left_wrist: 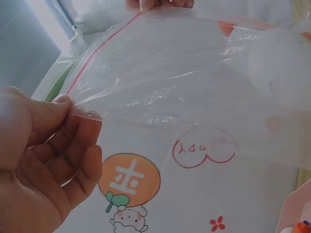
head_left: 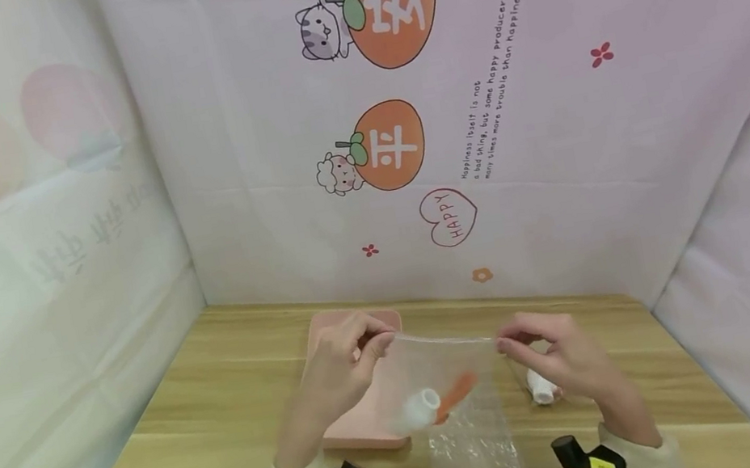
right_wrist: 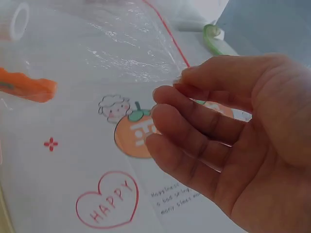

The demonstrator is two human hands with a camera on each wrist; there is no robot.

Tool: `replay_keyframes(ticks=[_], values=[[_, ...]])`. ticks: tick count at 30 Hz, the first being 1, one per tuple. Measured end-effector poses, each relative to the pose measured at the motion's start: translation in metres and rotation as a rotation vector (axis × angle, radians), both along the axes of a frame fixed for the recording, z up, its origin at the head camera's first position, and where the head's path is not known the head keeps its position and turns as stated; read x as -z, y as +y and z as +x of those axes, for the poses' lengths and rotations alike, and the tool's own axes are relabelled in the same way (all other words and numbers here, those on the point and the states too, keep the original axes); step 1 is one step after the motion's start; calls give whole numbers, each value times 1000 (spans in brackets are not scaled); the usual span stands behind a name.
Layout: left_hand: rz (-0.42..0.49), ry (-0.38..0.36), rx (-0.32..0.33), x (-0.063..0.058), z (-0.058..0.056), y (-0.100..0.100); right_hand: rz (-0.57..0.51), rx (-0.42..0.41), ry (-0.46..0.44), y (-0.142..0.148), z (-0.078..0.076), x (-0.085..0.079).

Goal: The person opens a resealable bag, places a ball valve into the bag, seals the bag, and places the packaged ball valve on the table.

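A clear zip bag [head_left: 475,427] with a red line along its mouth hangs between my hands, wrinkled and see-through. Thumb and fingers of my left hand [head_left: 351,360] pinch one end of the mouth. At the other end, my right hand [head_left: 555,349] pinches the corner between thumb and index finger, its other fingers loosely bent in the right wrist view. Hazily through the film, a white hollow-ended piece [head_left: 420,407] and an orange piece [head_left: 458,394] show side by side, apparently inside the bag. Their exact kinds are unclear.
On the wooden table [head_left: 181,453], a pink tray [head_left: 364,424] lies behind my left hand. A small white ribbed object [head_left: 541,388] is below my right hand, partly hidden. Printed white cloth [head_left: 260,162] walls the table at the back and sides.
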State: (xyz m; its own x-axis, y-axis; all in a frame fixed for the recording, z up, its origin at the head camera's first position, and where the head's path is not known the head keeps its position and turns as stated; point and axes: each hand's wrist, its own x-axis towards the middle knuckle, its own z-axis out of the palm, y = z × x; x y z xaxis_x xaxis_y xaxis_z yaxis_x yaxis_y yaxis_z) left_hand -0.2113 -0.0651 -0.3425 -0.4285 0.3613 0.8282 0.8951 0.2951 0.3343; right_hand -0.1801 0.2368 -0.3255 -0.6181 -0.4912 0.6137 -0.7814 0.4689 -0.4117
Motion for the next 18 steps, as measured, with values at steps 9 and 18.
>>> replay_keyframes(ticks=[9, 18], values=[[-103, -138, 111, 9, -3, 27, 30, 38, -8, 36, -7, 7], [-334, -190, 125, 13, -8, 43, 91, 74, -109, 62, -7, 23]])
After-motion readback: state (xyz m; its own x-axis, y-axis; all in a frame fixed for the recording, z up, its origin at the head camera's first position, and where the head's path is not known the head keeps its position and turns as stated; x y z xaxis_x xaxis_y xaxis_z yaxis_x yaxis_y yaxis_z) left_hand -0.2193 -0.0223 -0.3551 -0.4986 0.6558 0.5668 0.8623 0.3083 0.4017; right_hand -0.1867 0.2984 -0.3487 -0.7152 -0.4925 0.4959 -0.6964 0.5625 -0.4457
